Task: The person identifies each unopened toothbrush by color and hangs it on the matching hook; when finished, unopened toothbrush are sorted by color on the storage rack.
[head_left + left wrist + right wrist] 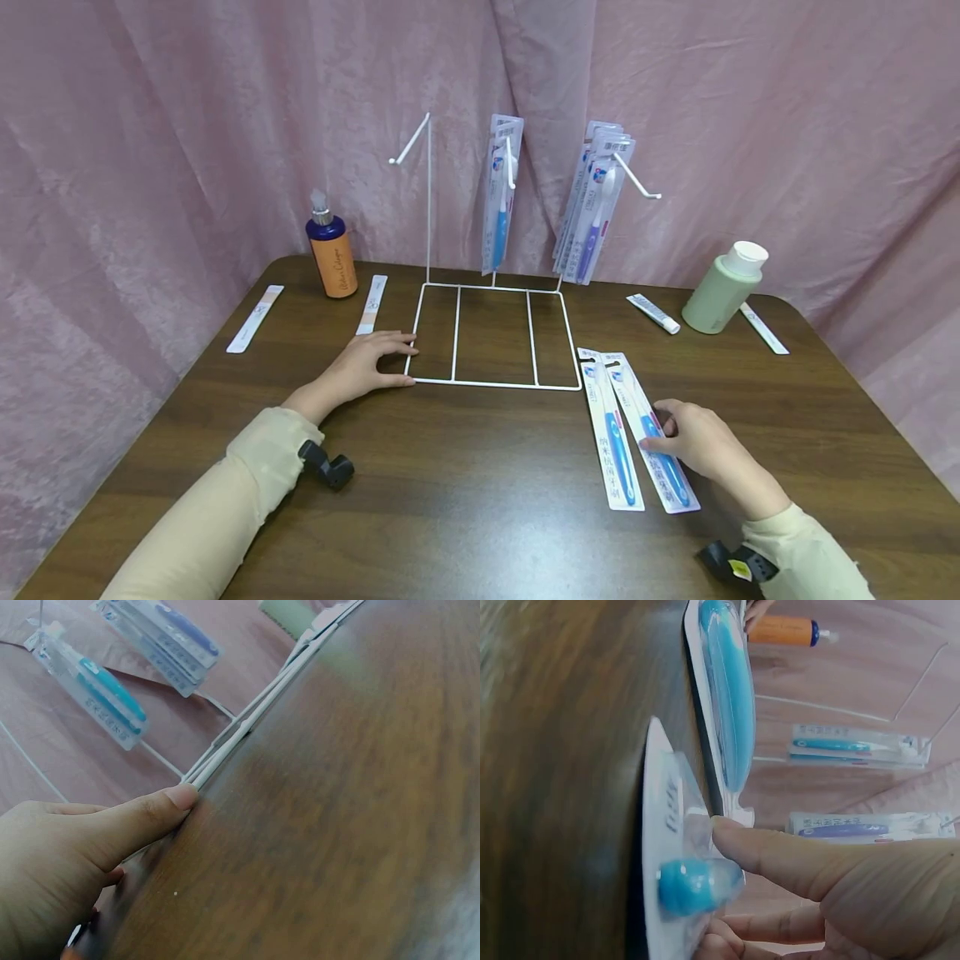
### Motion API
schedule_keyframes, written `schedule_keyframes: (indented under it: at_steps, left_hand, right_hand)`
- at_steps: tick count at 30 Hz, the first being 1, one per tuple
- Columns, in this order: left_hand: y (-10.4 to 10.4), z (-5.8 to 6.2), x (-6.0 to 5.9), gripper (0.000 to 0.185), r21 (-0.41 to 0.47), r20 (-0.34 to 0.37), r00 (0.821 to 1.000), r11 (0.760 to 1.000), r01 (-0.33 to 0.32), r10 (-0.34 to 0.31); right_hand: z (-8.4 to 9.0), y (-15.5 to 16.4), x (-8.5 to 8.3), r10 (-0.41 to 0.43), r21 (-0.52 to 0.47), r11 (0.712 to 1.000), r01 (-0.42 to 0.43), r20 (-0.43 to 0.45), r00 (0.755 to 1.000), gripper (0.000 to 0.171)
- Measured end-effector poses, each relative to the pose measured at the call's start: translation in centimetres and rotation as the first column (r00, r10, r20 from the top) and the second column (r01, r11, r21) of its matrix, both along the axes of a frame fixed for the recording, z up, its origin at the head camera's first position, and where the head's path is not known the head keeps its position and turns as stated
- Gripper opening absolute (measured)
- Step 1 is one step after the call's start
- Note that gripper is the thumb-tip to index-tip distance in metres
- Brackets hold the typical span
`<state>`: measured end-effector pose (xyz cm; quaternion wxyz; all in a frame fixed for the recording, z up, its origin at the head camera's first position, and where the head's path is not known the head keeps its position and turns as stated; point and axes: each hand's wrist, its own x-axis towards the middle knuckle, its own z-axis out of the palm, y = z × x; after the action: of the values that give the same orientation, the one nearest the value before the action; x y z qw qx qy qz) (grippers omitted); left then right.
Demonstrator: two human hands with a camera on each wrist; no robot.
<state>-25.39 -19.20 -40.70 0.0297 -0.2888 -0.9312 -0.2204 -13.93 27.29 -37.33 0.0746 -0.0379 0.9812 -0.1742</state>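
Note:
My left hand (367, 362) rests at the near left corner of a white wire display rack (495, 384), thumb at its front bar and fingers reaching over the left bar. In the left wrist view the thumb (161, 814) touches that corner. My right hand (701, 437) pinches the right one of two packaged toothbrushes, a blue one (637, 400) lying on the table. The right wrist view has the thumb (750, 844) against its clear blister, other fingers at the opposite edge. The other blue packaged toothbrush (611, 433) lies just left of it, its top at the rack's corner.
Packaged toothbrushes hang on the rack's middle hook (510, 167) and right hook (637, 177). An orange and blue pump bottle (332, 258) stands back left, near white paper sachets (255, 319). A small tube (652, 314) and a green bottle (722, 292) are back right.

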Motion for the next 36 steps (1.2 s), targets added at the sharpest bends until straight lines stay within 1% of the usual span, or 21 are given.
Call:
schedule_keyframes:
  at_steps: [6,13,17,23,27,36]
  left_hand:
    - [0.0,0.0,0.1,0.053,-0.002,-0.006,1.000,1.000,0.000,0.000]
    - [0.0,-0.1,0.1,0.052,-0.003,0.005,1.000,1.000,-0.004,0.004]
    - [0.0,0.0,0.1,0.052,0.005,0.008,1.000,1.000,-0.005,0.005]
    - [0.1,0.0,0.1,0.052,0.008,-0.001,1.000,1.000,0.003,-0.003]
    - [0.1,0.0,0.1,0.052,0.011,0.001,1.000,1.000,0.002,-0.002]
    - [0.0,0.0,0.1,0.052,0.002,0.000,1.000,1.000,-0.003,0.003]
  right_hand:
    - [-0.2,0.1,0.0,-0.025,-0.035,0.999,0.026,0.020,0.999,0.067]
    - [-0.1,0.7,-0.1,-0.028,-0.122,0.992,0.036,0.069,0.997,0.068]
    - [0.0,1.0,0.0,-0.022,-0.139,0.990,0.032,0.075,0.997,0.066]
    - [0.5,1.6,0.1,-0.020,-0.168,0.985,0.029,0.054,0.998,0.060]
    - [1.1,2.0,0.2,-0.021,-0.198,0.980,0.027,0.037,0.999,0.060]
    - [3.4,2.1,0.7,0.001,-0.241,0.970,-0.024,-0.096,0.995,0.059]
